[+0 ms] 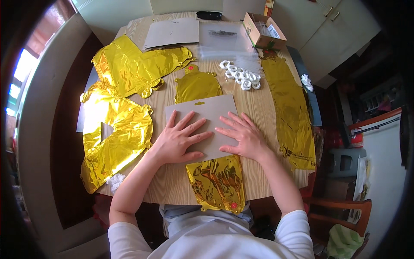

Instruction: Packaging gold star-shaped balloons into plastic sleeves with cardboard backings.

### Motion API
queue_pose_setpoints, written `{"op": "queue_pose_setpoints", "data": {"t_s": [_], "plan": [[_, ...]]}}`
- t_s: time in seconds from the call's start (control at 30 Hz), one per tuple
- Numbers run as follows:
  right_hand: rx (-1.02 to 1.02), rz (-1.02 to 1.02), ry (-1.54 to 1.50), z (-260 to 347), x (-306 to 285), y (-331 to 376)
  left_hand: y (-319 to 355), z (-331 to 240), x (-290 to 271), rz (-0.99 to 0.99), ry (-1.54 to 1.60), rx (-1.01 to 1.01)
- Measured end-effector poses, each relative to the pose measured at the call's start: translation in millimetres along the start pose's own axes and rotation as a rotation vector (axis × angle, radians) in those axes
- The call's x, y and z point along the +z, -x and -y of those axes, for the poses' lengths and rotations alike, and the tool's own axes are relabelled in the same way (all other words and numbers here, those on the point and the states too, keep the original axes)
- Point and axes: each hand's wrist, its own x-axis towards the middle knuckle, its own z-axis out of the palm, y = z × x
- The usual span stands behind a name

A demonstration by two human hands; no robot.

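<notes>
Both palms press down on a grey card (211,142) with a small hanging slot near its far edge. My left hand (183,137) lies flat on its left half, fingers spread. On the right half rests my right hand (245,136), its fingers also stretched out. Beneath the card is a flat gold foil balloon (198,86); its far end sticks out beyond the card. The near end hangs slightly over the table's front edge and bears a small red spot. The middle of the balloon is hidden by the card.
Gold foil balloons (125,69) lie in a heap at left, and a long gold foil balloon (293,116) at right. White ribbon rolls (243,75), clear plastic bags (222,41), grey cards (172,32) and a cardboard box (264,32) occupy the far side. A wooden chair (345,207) stands right.
</notes>
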Motion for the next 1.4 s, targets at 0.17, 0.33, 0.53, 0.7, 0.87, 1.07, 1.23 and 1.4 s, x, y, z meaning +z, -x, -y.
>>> {"op": "queue_pose_setpoints", "data": {"t_s": [0.17, 0.33, 0.53, 0.7, 0.87, 1.07, 1.23, 1.4], "plan": [[0.009, 0.020, -0.001, 2, 0, -1, 3, 1, 3, 0.023, 0.034, 0.119], [-0.015, 0.005, 0.001, -2, 3, 0, 0, 2, 1, 0.015, 0.052, 0.166], [-0.209, 0.193, -0.152, 19, -30, 48, 2, 3, 1, 0.011, 0.054, 0.169], [-0.321, 0.388, 0.119, 65, -47, 108, 2, 2, 1, 0.025, 0.073, 0.162], [-0.345, -0.030, 0.086, 72, -22, 116, 2, 2, 1, 0.029, 0.070, 0.160], [-0.458, -0.146, 0.201, 49, -23, 76, 2, 3, 2, 0.014, 0.071, 0.165], [-0.509, -0.103, 0.111, 42, -21, 54, 3, 2, 1, 0.001, 0.091, 0.171], [-0.471, -0.094, 0.025, 48, -13, 62, 3, 4, 1, 0.010, 0.107, 0.198]]}}
